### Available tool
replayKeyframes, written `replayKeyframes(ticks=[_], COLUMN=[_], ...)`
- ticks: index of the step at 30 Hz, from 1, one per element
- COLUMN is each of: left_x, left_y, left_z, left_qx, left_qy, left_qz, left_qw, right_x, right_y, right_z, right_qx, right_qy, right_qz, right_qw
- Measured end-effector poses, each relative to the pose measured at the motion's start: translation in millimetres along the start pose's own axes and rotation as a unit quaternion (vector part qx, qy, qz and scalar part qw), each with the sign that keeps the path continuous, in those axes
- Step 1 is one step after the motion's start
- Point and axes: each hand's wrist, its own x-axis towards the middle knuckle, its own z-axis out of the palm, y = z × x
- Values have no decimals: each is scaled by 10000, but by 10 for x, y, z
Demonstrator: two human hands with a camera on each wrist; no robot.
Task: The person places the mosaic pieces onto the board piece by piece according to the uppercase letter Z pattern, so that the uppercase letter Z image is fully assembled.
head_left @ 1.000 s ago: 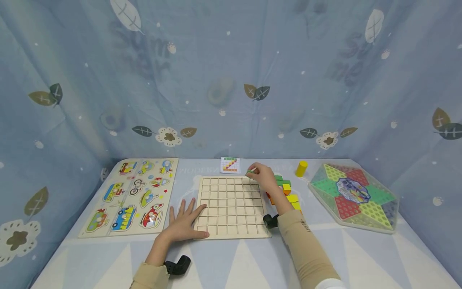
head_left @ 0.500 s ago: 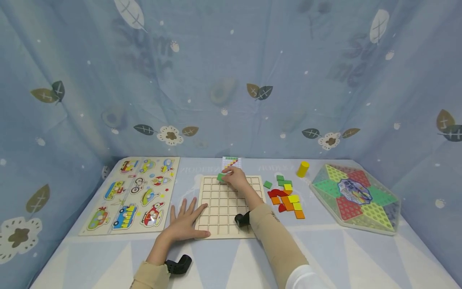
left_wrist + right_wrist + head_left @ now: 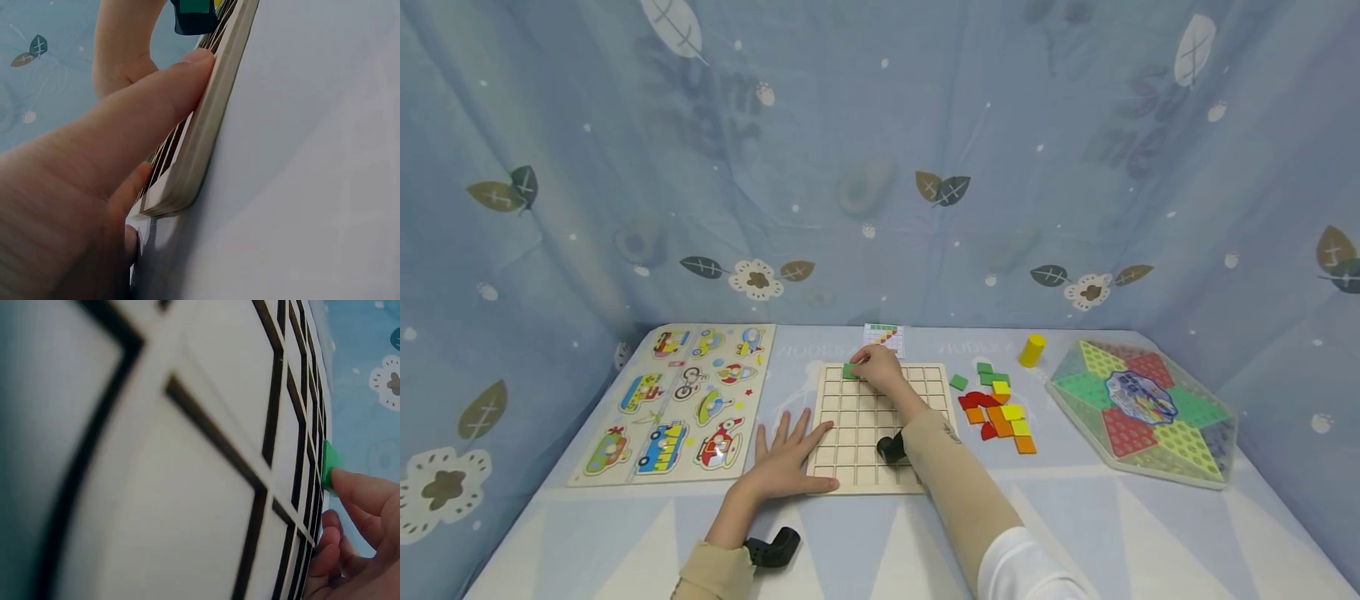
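Note:
At the far edge of the wooden grid board [image 3: 865,442], my right hand [image 3: 883,372] pinches a green square tile [image 3: 849,372] over the back row, left of the middle. In the right wrist view a fingertip presses on the tile [image 3: 328,465], while the other fingers [image 3: 331,550] bend close to the grid. My left hand [image 3: 786,467] lies with fingers spread at the board's near left corner. Its thumb [image 3: 187,69] rests on the board's near edge in the left wrist view.
Several red, orange, yellow and green pieces [image 3: 1000,421] lie right of the board. A pattern card [image 3: 885,336] lies behind it. A yellow cylinder [image 3: 1032,351] and a hexagonal game board [image 3: 1142,408] are further right. A vehicle puzzle board [image 3: 681,400] lies left.
My right hand has moved left from beside the loose pieces, across the board's back edge, carrying the green tile onto the back row. My left hand has stayed in place.

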Motion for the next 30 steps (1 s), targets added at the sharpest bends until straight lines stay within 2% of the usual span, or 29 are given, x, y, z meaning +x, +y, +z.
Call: replayKeyframes(ticks=[4, 10, 12, 16, 21, 30], left_x=[-15, -20, -16, -12, -1, -2], left_y=[12, 14, 11, 6, -2, -4], left_z=[3, -11, -17, -12, 6, 10], left_qx=[0, 33, 32, 23, -7, -31], left_qy=[-23, -4, 13, 18, 20, -2], left_qz=[10, -5, 3, 17, -14, -7], left_qw=[10000, 10000, 10000, 10000, 10000, 10000], right_x=[-13, -11, -6, -1, -11, -149], right_y=[-19, -9, -1, 58, 185, 497], right_z=[7, -6, -20, -84, -269, -776], right_qx=[-310, -356, -239, 335, 900, 847], right_qy=[-93, -39, -7, 19, 244, 755], right_qz=[-54, -18, -15, -3, 47, 307], right_qw=[9995, 9994, 9997, 9994, 9956, 9931])
